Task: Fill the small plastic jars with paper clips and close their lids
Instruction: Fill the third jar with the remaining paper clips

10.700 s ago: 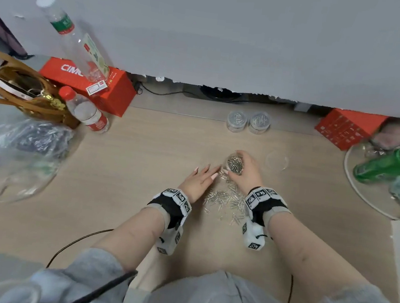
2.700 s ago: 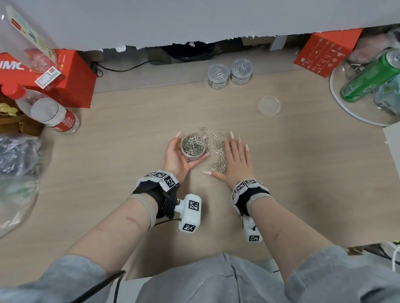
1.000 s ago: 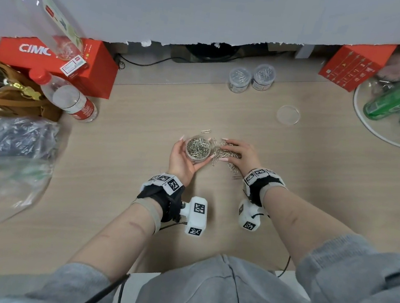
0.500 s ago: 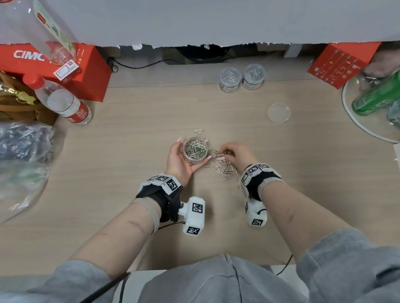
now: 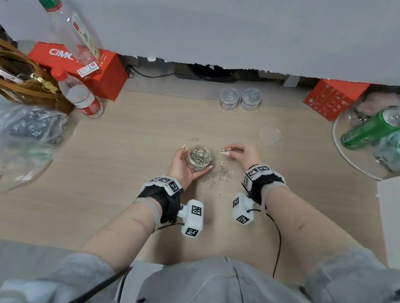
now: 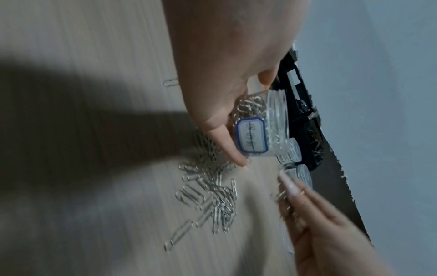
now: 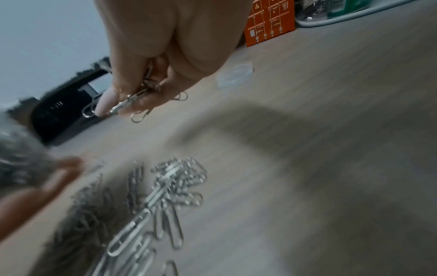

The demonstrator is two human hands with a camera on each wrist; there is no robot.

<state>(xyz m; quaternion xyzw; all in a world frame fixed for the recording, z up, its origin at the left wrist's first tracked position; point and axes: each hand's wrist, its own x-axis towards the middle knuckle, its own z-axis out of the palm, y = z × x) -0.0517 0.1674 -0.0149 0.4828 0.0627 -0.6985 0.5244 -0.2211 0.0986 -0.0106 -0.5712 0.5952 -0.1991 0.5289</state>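
My left hand [image 5: 182, 165] grips a small clear open jar [image 5: 198, 157] nearly full of paper clips, lifted and tilted; its blue-edged label [image 6: 252, 138] shows in the left wrist view. My right hand [image 5: 240, 153] pinches a few paper clips [image 7: 136, 101] just right of the jar's mouth, above the desk. A loose pile of paper clips [image 5: 219, 177] lies on the desk between my hands. The clear lid [image 5: 269, 134] lies flat farther back right. Two closed filled jars [image 5: 229, 98] [image 5: 251, 98] stand at the desk's back edge.
A single clip [image 5: 193, 139] lies behind the jar. Water bottles [image 5: 85, 99], a red box [image 5: 79, 67], a brown bag [image 5: 15, 75] and a plastic bag [image 5: 18, 140] crowd the left. A red box [image 5: 334, 99] and a tray [image 5: 357, 164] with a green can [image 5: 371, 126] sit right.
My right hand has lifted from the pile with a pinch of clips and moved up beside the jar's mouth. The left hand keeps holding the jar.
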